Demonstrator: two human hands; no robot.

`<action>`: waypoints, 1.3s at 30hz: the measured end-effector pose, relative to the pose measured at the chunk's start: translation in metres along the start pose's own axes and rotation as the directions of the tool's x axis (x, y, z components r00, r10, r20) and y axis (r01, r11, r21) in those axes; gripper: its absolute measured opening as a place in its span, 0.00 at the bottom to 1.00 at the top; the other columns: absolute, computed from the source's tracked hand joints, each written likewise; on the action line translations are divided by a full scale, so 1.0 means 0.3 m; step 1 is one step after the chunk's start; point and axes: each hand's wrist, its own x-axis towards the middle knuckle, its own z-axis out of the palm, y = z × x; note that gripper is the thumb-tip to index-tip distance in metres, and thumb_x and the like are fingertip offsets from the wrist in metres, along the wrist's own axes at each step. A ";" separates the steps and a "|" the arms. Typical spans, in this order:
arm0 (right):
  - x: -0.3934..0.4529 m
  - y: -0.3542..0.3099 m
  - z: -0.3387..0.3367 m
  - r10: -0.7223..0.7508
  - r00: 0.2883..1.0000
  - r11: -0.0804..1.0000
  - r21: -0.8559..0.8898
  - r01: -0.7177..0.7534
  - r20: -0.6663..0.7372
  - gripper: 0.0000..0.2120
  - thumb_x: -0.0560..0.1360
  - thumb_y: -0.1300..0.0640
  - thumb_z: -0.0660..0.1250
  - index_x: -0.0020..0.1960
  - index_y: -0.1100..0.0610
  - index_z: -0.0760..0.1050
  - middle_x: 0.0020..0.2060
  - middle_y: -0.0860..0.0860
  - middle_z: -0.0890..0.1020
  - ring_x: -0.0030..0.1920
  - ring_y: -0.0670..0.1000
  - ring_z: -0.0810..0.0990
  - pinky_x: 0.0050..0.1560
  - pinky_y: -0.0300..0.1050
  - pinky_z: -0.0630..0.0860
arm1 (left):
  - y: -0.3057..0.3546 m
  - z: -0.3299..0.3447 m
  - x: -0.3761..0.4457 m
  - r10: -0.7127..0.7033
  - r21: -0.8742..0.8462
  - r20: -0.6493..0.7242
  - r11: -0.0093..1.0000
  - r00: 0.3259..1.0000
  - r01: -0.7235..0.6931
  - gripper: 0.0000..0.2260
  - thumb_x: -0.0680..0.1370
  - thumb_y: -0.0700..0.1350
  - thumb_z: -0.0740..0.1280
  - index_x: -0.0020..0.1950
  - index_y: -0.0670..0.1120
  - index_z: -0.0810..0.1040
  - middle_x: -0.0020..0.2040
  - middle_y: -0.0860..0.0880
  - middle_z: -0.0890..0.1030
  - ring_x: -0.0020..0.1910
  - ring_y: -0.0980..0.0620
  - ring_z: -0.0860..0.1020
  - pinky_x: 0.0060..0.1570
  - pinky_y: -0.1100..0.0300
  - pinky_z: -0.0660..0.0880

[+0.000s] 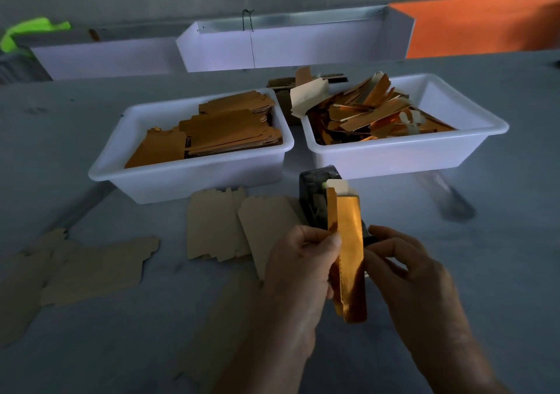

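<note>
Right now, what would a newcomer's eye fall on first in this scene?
The shiny gold-orange folded card carton stands out first, pinched between the left hand and right hand at front centre. Behind it sit two white plastic tubs: the left tub holds flat stacked gold card, the right tub a jumbled heap.

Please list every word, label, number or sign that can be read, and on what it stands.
None can be read. The gold carton in the left hand, the cards in the left tub and right tub, and the dark block behind the carton show no legible print.
</note>
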 end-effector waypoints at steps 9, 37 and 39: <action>0.020 -0.005 -0.013 -0.187 0.982 0.944 -0.280 0.173 -0.021 0.08 0.70 0.66 0.71 0.34 0.58 0.78 0.45 0.48 0.80 0.40 0.46 0.80 0.39 0.31 0.75 | 0.026 0.002 0.003 0.008 0.091 0.005 0.996 1.000 -0.008 0.05 0.77 0.49 0.66 0.48 0.48 0.78 0.39 0.49 0.81 0.28 0.59 0.76 0.27 0.69 0.72; -0.013 -0.128 -0.095 -0.201 0.898 0.956 -0.122 0.267 0.390 0.30 0.70 0.58 0.71 0.61 0.31 0.64 0.38 0.41 0.82 0.36 0.43 0.81 0.34 0.34 0.76 | 0.047 -0.052 -0.090 -0.029 -0.124 0.172 0.991 0.985 0.050 0.02 0.75 0.37 0.70 0.44 0.42 0.82 0.37 0.46 0.85 0.35 0.51 0.84 0.34 0.64 0.79; -0.017 -0.133 -0.093 -0.197 0.902 0.949 -0.154 0.273 0.384 0.29 0.70 0.57 0.71 0.61 0.33 0.63 0.38 0.41 0.82 0.36 0.42 0.81 0.35 0.36 0.77 | 0.049 -0.051 -0.091 -0.019 -0.120 0.185 0.992 0.983 0.042 0.02 0.74 0.38 0.70 0.44 0.42 0.82 0.38 0.45 0.85 0.37 0.50 0.85 0.35 0.64 0.79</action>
